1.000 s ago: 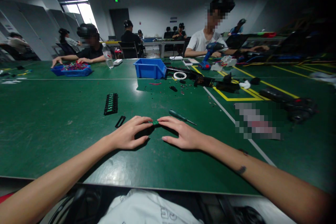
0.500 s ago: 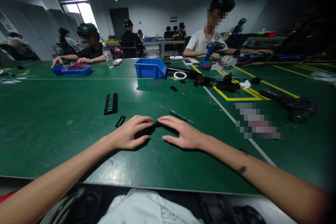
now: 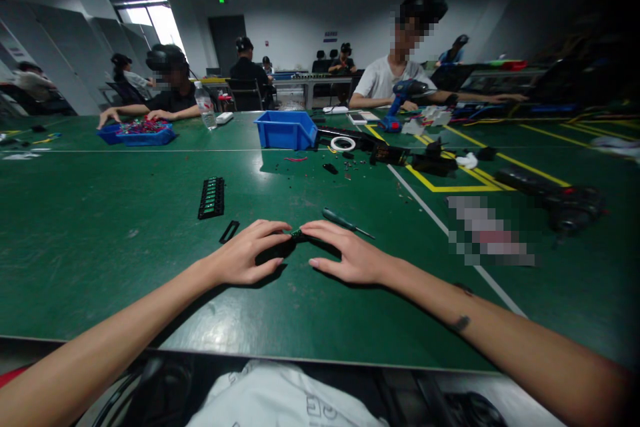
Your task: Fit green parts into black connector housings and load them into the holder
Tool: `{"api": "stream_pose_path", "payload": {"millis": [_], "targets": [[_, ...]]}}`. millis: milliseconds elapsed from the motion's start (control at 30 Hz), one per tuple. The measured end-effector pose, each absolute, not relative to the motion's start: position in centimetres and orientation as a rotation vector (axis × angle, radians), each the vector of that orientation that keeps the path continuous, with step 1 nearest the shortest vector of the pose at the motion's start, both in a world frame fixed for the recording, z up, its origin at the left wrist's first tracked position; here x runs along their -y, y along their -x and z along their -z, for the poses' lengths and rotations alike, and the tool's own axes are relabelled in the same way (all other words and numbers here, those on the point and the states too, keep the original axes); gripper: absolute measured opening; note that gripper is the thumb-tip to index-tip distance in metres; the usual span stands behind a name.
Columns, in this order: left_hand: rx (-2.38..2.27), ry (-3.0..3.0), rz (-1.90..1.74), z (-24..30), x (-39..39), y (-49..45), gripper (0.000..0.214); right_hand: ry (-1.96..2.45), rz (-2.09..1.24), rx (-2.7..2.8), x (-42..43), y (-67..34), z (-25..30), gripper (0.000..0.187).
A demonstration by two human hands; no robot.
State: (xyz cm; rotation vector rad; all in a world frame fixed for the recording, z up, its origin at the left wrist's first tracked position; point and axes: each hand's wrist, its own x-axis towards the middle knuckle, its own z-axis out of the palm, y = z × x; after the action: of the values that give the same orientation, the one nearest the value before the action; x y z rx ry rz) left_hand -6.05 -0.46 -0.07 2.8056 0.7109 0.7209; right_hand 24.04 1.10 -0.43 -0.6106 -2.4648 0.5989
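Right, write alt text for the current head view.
The left hand and right hand touch a small green part between them at a glossy green table. Nearby lie a green-handled screwdriver, a thin black rectangular frame and a black rack holding green pieces.

We take this for an assembly workshop. A long green-topped workbench [image 3: 100, 240] fills the lower frame, marked with yellow lines [image 3: 465, 189] at right. Toward the upper centre we see a blue parts bin [image 3: 285, 133] and a cordless drill [image 3: 407, 89]; a screwdriver [image 3: 339, 218] lies near mid-frame. Across the upper frame, people in headgear sit at benches, one in black [image 3: 246, 75] at upper centre-left.
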Motion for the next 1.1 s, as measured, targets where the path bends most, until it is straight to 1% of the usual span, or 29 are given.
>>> {"api": "stream_pose_path", "payload": {"millis": [367,1100], "targets": [[-0.715,-2.798,-0.723,-0.08,0.46,6.05,0.055,0.603,-0.602,2.460,-1.09,-24.01,0.39,0.054],[-0.715,-2.800,-0.692,-0.03,0.43,6.07,0.054,0.626,-0.599,2.487,-1.05,-24.06,0.36,0.050]]}}
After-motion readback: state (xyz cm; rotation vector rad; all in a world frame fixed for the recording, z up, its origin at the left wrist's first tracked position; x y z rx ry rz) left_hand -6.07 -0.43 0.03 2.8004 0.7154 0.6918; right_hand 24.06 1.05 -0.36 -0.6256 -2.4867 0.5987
